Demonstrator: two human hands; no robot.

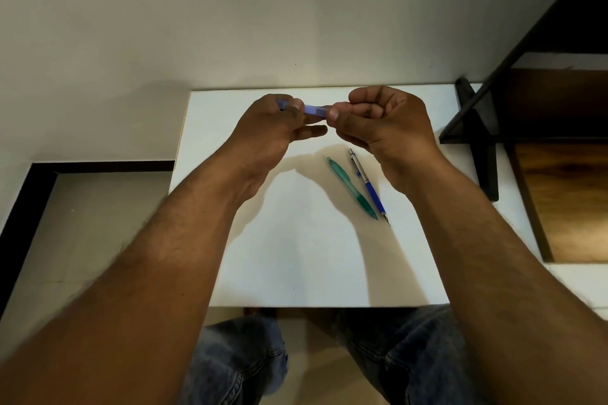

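A translucent blue pen [312,108] is held level above the far part of a white table [296,256]. My left hand [273,128] pinches its left end between thumb and fingers. My right hand [385,122] pinches its right end, with the other fingers curled in. Most of the pen is hidden inside the two hands; only a short middle stretch shows.
A green pen [352,189] and a blue-and-silver pen [368,186] lie side by side on the table, below my right hand. A dark shelf frame [477,128] stands at the table's right edge. A pale wall [230,26] runs behind. My knees in jeans [237,362] show below the table's front edge.
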